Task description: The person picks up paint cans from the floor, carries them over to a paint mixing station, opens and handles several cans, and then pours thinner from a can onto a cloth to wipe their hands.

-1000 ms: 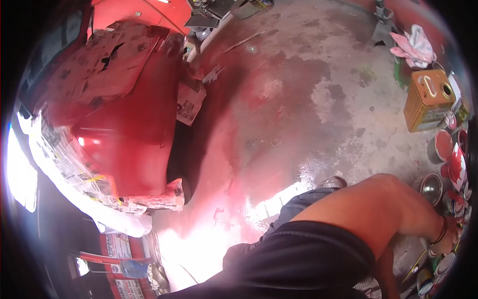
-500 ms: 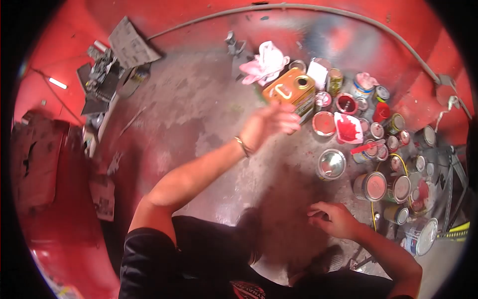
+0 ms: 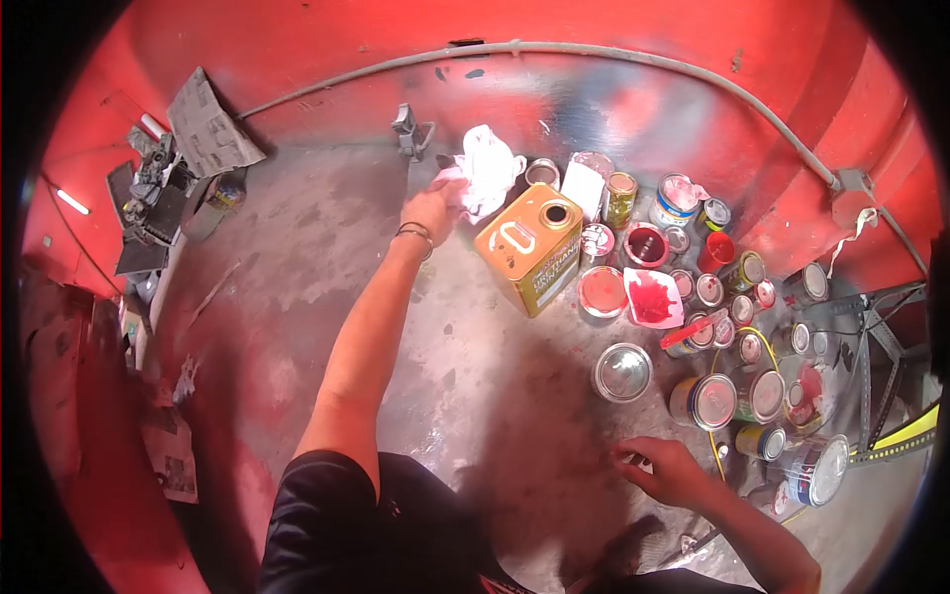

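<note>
My left hand (image 3: 431,210) is stretched out to the white-pink cloth (image 3: 487,166), its fingers closed on the cloth's left edge. Just right of that arm stands an orange metal can (image 3: 529,247) with an open round spout and a pale handle on top. Lower down, my right hand (image 3: 661,469) hangs above the floor with curled fingers; a small dark and white thing shows between them, too small to name. Above this hand lies a round, shiny metal lid or tin (image 3: 622,372).
Several paint tins (image 3: 714,400) crowd the floor at the right, with a red-stained white tub (image 3: 653,297) among them. A metal frame (image 3: 871,366) stands far right. A hose (image 3: 594,53) runs along the red wall; cardboard (image 3: 206,124) leans at upper left.
My left hand has moved from beside the orange can to the cloth and closed on it. My right hand stays low with curled fingers. The camera view has shifted.
</note>
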A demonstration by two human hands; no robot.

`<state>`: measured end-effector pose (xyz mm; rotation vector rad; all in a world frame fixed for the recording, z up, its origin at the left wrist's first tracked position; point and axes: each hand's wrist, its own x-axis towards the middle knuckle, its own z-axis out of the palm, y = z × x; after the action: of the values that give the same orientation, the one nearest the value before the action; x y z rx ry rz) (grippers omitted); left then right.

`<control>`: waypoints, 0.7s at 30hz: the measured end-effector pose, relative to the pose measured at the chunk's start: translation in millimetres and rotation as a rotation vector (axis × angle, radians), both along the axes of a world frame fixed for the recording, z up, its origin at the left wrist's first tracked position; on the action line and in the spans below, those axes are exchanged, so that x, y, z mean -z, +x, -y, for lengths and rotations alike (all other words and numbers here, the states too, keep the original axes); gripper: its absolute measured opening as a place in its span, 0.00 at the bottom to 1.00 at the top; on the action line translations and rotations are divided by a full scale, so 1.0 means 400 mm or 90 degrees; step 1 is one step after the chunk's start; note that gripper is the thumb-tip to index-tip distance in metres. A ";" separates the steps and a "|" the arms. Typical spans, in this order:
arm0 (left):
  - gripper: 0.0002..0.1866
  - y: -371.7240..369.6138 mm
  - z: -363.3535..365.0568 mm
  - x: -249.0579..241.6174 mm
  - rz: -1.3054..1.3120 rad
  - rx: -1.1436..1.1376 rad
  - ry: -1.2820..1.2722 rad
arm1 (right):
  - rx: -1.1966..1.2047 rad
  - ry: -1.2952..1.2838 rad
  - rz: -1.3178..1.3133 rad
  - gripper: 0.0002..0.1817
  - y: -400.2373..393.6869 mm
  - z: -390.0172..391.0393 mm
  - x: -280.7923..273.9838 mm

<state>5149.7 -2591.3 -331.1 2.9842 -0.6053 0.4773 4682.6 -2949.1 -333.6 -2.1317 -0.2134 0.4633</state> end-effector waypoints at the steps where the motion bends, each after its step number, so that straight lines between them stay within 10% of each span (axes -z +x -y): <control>1: 0.20 0.014 -0.001 -0.004 -0.103 -0.004 0.005 | 0.013 0.003 -0.016 0.19 -0.005 0.004 0.000; 9: 0.17 0.059 -0.044 0.001 -0.103 -0.058 -0.228 | 0.029 -0.027 0.004 0.19 0.088 -0.011 -0.031; 15: 0.36 0.044 0.057 -0.161 -0.129 -0.082 -0.264 | 0.050 0.020 0.045 0.19 0.170 -0.066 -0.070; 21: 0.47 0.100 0.297 -0.150 -0.297 -0.086 0.193 | 0.010 -0.076 0.040 0.19 0.090 -0.060 -0.042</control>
<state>5189.9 -2709.9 -271.1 3.2539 -0.4634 -0.3361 4718.7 -2925.1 -316.8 -2.2658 -0.2090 0.4085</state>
